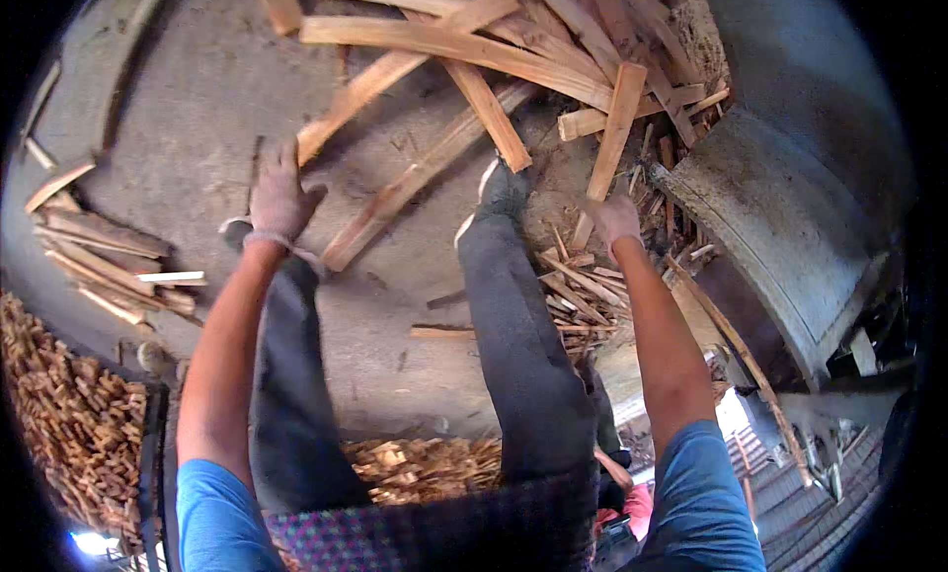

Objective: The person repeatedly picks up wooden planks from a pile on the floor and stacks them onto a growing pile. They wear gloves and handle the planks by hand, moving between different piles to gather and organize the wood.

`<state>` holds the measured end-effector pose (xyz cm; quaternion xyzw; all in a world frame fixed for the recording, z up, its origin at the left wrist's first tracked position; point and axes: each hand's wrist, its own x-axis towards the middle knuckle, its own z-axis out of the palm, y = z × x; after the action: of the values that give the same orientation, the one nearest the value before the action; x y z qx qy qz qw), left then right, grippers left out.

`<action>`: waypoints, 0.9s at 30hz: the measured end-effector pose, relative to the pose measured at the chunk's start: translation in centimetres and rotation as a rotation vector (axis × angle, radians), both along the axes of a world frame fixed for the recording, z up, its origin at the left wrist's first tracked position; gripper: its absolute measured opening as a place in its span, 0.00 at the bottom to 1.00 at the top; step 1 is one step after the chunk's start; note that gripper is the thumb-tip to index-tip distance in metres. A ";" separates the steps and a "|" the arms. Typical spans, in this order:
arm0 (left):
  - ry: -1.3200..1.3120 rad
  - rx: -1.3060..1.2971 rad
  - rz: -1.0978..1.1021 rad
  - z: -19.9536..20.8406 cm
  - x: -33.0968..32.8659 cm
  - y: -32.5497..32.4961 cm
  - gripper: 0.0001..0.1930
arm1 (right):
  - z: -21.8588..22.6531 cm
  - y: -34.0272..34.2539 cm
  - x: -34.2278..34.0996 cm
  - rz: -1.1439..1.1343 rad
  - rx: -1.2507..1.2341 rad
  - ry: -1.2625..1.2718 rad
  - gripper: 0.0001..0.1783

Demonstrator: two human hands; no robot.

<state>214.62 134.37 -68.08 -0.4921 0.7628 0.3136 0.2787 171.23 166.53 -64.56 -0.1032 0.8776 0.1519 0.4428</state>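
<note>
My left hand [280,199], in a pale glove, is held above the concrete floor with its fingers stretched out and the thumb apart; nothing is in it. Just beyond its fingers lies the end of a long wooden slat [360,103]. My right hand [619,222], slightly blurred, is closed around the near part of another wooden slat [618,127], which slants up over the pile. Between my hands, a thicker rough-edged board [415,192] lies on the floor, and a shorter slat [486,115] points toward my right foot.
A heap of slats [474,46] spreads across the far side. Thin offcuts [583,293] lie beside my right leg. Curved metal sheeting [780,226] stands at the right. Scrap strips [109,261] and stacked wood pieces [74,414] are at the left. Another person [632,508] is partly visible behind.
</note>
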 end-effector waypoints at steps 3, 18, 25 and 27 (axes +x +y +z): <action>0.091 -0.203 -0.023 -6.9 -3.4 -0.7 0.45 | -6.3 -1.8 -1.3 -0.058 -0.120 0.281 0.31; 0.460 0.722 1.414 1.0 -11.1 15.1 0.22 | 3.7 -23.6 1.0 0.593 -0.493 0.161 0.36; 0.653 0.450 1.217 -6.7 -19.9 13.3 0.25 | -1.1 -24.2 -2.0 0.680 -0.349 0.194 0.62; 0.765 0.611 1.403 -7.3 -20.3 12.4 0.27 | -4.2 -20.4 -0.6 0.830 -0.413 0.431 0.66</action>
<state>194.37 146.81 -75.34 -0.6140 0.2054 0.7499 -0.1359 170.64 146.17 -68.78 -0.4946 0.8459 0.1563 0.1244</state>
